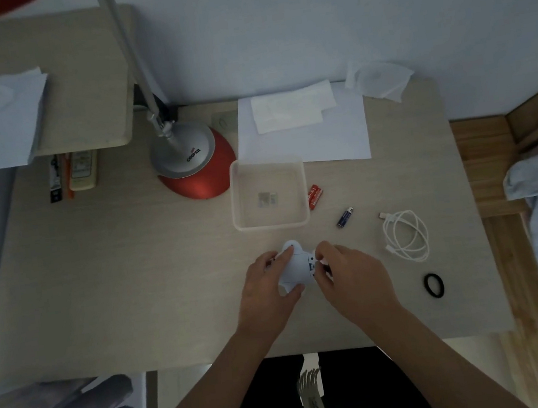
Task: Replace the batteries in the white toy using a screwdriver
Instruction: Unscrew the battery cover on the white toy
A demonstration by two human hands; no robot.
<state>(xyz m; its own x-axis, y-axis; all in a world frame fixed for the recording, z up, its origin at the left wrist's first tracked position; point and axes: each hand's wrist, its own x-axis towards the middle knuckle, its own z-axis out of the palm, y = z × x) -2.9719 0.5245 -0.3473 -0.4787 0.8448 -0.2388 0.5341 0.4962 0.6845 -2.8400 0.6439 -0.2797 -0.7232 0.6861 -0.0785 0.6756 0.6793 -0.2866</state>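
Toy [295, 265]: white, centre of frame, over the table [132, 275]. Left hand [266, 290]: clamped round its left side. Right hand [349, 272]: fingertips pinch its right edge; whether they hold a tool, I cannot tell. I judge a firm left grip and small right-hand moves best. Blue battery [345, 217]: up-right. Red batteries [314, 196]: farther, beside tray [272, 225].

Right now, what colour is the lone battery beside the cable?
The battery is dark blue; head view.
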